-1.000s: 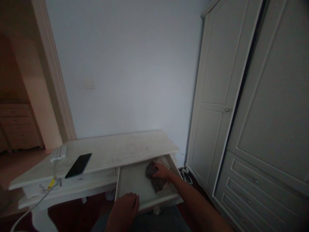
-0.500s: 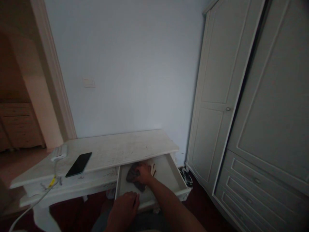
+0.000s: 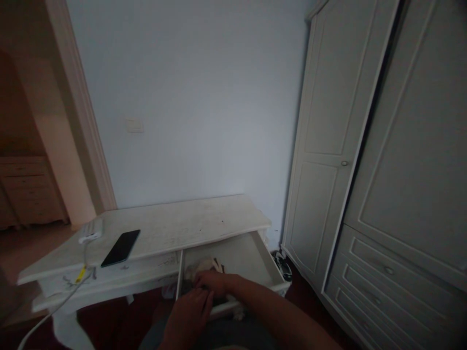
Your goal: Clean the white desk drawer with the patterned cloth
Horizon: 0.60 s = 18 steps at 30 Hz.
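A white drawer (image 3: 251, 253) is pulled out from the desk, toward me. My right hand (image 3: 213, 283) reaches into its front left part with fingers curled. A bit of dark grey cloth (image 3: 187, 286) shows beside those fingers; most of it is hidden beneath the hand. Behind the hand lies a pale beige item (image 3: 205, 265), with thin light and dark strips (image 3: 219, 265) at its right; their kind is unclear. My left hand (image 3: 191, 308) is closed at the drawer's front edge, close against the right hand. Whatever its fingers grip is hidden.
On the white desk (image 3: 189, 218) lie a black phone (image 3: 121, 248) and a white power strip (image 3: 91, 231), whose cable hangs over the front left. A pale wardrobe (image 3: 328, 146) stands at right. Dark shoes (image 3: 281, 265) sit on the floor beside the drawer.
My right hand has drawn the grey cloth toward the drawer's front, close to my left hand. The beige item behind it has come into sight. My left hand has barely moved.
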Each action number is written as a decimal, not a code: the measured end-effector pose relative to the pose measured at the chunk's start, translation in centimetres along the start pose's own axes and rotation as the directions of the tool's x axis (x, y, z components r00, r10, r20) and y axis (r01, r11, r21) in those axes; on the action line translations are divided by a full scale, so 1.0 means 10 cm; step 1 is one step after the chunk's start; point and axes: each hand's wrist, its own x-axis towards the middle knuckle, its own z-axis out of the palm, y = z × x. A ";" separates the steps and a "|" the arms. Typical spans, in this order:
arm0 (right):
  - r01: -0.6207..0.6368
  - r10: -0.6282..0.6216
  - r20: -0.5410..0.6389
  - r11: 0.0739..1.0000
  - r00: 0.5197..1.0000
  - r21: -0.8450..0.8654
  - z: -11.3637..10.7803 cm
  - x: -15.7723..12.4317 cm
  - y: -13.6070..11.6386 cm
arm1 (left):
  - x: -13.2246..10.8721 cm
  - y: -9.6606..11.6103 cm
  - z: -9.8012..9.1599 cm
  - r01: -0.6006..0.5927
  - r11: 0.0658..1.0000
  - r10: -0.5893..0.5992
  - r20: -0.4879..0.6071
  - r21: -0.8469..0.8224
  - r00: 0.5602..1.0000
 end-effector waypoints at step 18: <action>-0.483 0.480 -0.058 0.874 0.875 -0.049 -0.43 -1.36 0.40 | 0.01 -0.03 0.12 0.051 0.998 -0.054 -0.081 -0.046 0.995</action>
